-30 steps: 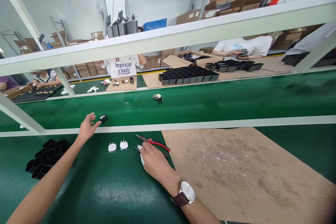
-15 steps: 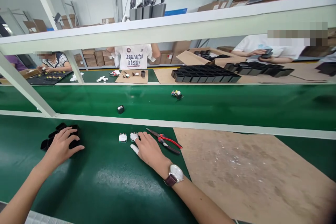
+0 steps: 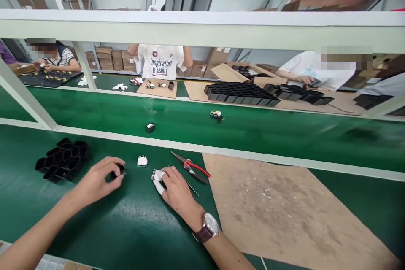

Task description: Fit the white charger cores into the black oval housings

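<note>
Between the thumb and fingers of my left hand point(image 3: 98, 180) is a small black plastic case point(image 3: 118, 171), partly hidden by the fingers. My right hand point(image 3: 177, 190), with white finger cots on thumb and index finger, pinches a small circuit board point(image 3: 155, 174) just above the green bench; the fingers cover most of it. Between the hands lies another small circuit board point(image 3: 142, 161) with a white top. Red-and-black long-nose pliers point(image 3: 192, 169) rest beyond my right hand, and thin tweezers point(image 3: 193, 189) lie beside its fingers. A cluster of open black cases point(image 3: 64, 159) stands left of my left hand.
A worn cardboard sheet point(image 3: 278, 211) covers the bench at right. Past a white rail point(image 3: 133, 138), a green belt point(image 3: 180, 122) carries a filled black case point(image 3: 150, 127) and a wired board point(image 3: 216, 114). A white beam point(image 3: 202, 29) crosses overhead. Several people sit opposite.
My left hand has moved right from the black case cluster, taking one case along. My right hand has closed on a circuit board and drawn it slightly nearer. The view has shifted.
</note>
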### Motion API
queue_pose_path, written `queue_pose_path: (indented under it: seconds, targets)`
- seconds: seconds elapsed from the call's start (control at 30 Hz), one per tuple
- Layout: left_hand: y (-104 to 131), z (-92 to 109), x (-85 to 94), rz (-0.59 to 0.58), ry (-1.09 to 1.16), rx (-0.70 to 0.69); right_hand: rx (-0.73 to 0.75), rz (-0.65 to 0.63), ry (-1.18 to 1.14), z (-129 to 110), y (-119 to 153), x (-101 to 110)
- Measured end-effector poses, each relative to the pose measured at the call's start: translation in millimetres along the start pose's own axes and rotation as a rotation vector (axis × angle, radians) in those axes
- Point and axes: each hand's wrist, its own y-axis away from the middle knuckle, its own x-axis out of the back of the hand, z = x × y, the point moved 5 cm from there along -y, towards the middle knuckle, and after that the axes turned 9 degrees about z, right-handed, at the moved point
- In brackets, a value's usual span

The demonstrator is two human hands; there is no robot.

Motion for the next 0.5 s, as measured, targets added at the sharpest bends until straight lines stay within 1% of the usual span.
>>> queue_pose_path:
  seconds: [0.07,0.1,0.17,0.2,0.27,0.37,0.5]
  targets:
    - [-9.0,17.7,-30.0,-0.05,0.08,-0.047,0.001,0.008,0.008,-1.3,2.0,1.0]
    - [-13.2,22.8,-43.7,-0.062,0.102,-0.07,-0.006,0.017,0.011,-1.2,3.5,2.3]
    - [-19.5,25.4,-65.8,-0.071,0.124,-0.096,-0.021,0.036,0.022,-0.5,7.2,5.2]
    - [-21.2,23.6,-73.5,-0.068,0.133,-0.09,-0.023,0.04,0.027,-0.2,9.0,6.2]
    - [-20.9,16.2,-82.1,-0.056,0.155,-0.04,-0.019,0.045,0.032,0.6,11.1,7.2]
    - [-13.0,4.2,-82.4,-0.058,0.201,0.055,-0.013,0.082,0.024,1.7,9.4,8.2]
    - [-0.7,-2.9,-81.3,-0.161,0.231,0.097,-0.072,0.177,-0.061,1.4,2.3,15.0]
